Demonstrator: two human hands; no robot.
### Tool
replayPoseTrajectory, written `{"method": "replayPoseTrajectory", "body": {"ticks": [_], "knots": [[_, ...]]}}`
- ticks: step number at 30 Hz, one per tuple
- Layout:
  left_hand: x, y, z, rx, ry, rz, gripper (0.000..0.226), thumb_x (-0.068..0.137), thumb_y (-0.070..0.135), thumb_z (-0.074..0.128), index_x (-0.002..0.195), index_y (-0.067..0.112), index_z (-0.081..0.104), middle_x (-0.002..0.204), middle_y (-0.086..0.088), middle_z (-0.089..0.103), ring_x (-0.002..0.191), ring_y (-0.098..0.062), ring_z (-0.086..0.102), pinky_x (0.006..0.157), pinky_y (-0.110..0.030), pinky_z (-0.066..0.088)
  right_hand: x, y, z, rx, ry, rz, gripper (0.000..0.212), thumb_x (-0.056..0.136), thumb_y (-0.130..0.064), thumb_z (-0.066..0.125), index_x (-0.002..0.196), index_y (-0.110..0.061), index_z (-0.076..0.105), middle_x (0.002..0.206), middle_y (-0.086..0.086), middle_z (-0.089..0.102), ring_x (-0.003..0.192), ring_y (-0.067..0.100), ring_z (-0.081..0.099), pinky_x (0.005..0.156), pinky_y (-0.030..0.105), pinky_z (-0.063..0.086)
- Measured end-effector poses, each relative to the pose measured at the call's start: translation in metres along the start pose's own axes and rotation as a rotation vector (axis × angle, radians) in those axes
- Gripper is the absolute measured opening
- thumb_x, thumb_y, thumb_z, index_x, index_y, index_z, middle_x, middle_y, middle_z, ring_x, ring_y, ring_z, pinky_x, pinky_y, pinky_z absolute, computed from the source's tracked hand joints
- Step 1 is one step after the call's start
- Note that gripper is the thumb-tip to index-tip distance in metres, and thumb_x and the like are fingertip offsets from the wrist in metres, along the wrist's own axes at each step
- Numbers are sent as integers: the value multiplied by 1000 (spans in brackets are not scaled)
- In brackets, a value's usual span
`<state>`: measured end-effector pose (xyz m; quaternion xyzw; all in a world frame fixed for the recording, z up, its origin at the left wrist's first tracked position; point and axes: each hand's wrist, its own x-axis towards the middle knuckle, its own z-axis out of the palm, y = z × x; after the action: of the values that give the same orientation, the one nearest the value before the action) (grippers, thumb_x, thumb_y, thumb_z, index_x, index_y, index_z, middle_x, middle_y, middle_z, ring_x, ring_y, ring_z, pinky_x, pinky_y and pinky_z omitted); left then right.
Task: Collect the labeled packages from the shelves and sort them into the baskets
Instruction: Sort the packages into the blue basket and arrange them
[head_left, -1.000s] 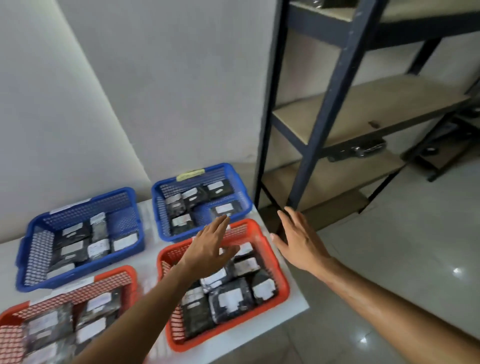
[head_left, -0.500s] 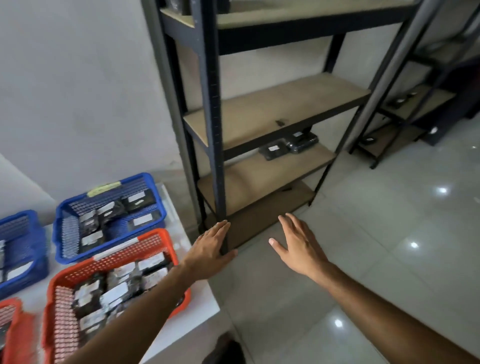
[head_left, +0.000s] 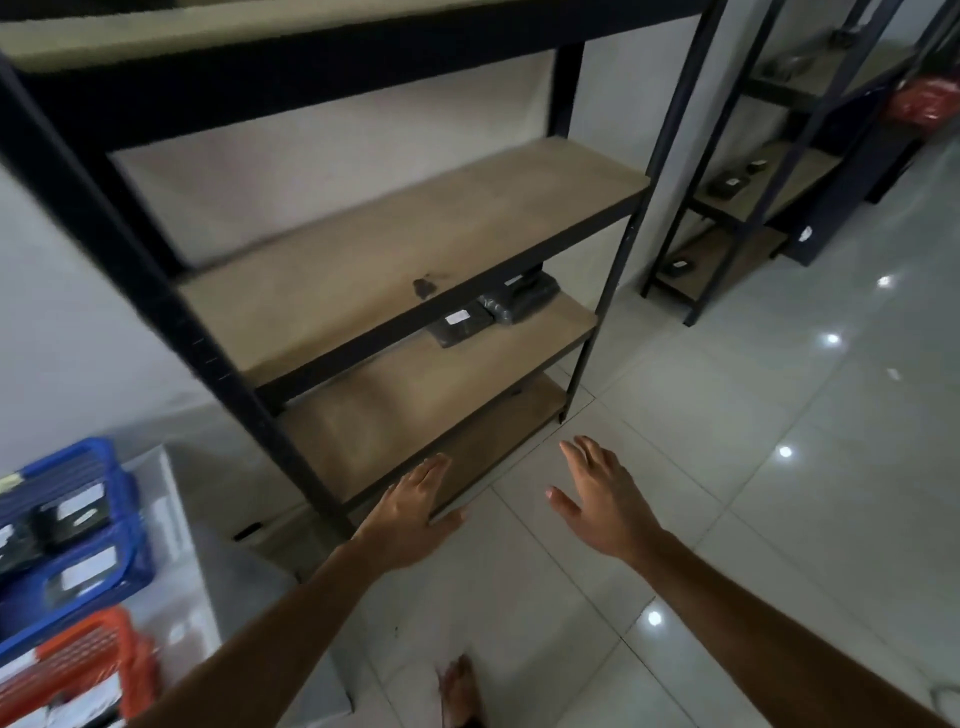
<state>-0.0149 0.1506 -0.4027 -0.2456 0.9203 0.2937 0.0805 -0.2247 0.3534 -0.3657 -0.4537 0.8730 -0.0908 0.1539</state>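
Now on the fetch step: both hands, left (head_left: 410, 512) & right (head_left: 605, 499), flat-fingered w/ nothing held, packages (head_left: 493, 312) lie on the rack's lower shelf (head_left: 415, 374) at 12 o'clock, baskets (head_left: 67, 545) at 9, so next move probably needs a low reach.

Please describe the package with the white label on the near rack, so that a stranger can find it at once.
Start at the near rack, against the wall. On its third shelf, two dark packages lie side by side. The labelled package is the left one, flat, with a small white label on top; its neighbour is bulkier and greyer.
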Motion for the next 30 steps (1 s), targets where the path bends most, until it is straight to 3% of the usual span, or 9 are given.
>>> {"method": "replayPoseTrajectory", "body": {"ticks": [7, 16, 19, 23, 30], "knots": [[105, 52, -4, -11, -27, -17, 85, 102, 61, 43, 164, 19, 3, 172, 2, 5, 157, -15, 5, 128, -35, 9, 80, 80, -31, 25, 1, -2, 74, 101, -53, 42, 158, -10, 21, 162, 14, 26, 148, 30, 27, 116, 41, 32], [217, 105, 41, -87, 160, -237, 84, 99, 60, 49, 163, 16, 16, 170, -2, 18, 157, -17, 14, 127, -33, 14, 216, 209, -35, -7, -130, -177, 73, 99, -54, 48, 154, -11, 28, 153, 14, 37, 135, 31, 40, 107, 42, 43], [248, 122, 64, -136, 195, -334, 90, 93, 67, 44, 163, 16, 17, 170, -2, 18, 157, -18, 14, 126, -34, 15, 249, 245, -27, -21, -197, -232, 71, 98, -53, 50, 153, -11, 30, 149, 13, 40, 131, 31, 44, 104, 41, 45], [288, 130, 91, -151, 220, -415, 85, 99, 59, 50, 163, 15, 17, 170, -3, 18, 156, -21, 16, 126, -35, 17, 292, 280, -9, -29, -246, -277, 71, 98, -53, 51, 151, -10, 33, 148, 11, 41, 129, 32, 46, 103, 41, 45], [359, 102, 131, -116, 270, -489, 83, 99, 55, 54, 163, 16, 18, 170, -4, 16, 155, -25, 16, 124, -41, 17, 378, 318, 58, -1, -279, -299, 72, 99, -52, 52, 152, -9, 32, 149, 12, 42, 131, 32, 45, 105, 40, 44]]}}
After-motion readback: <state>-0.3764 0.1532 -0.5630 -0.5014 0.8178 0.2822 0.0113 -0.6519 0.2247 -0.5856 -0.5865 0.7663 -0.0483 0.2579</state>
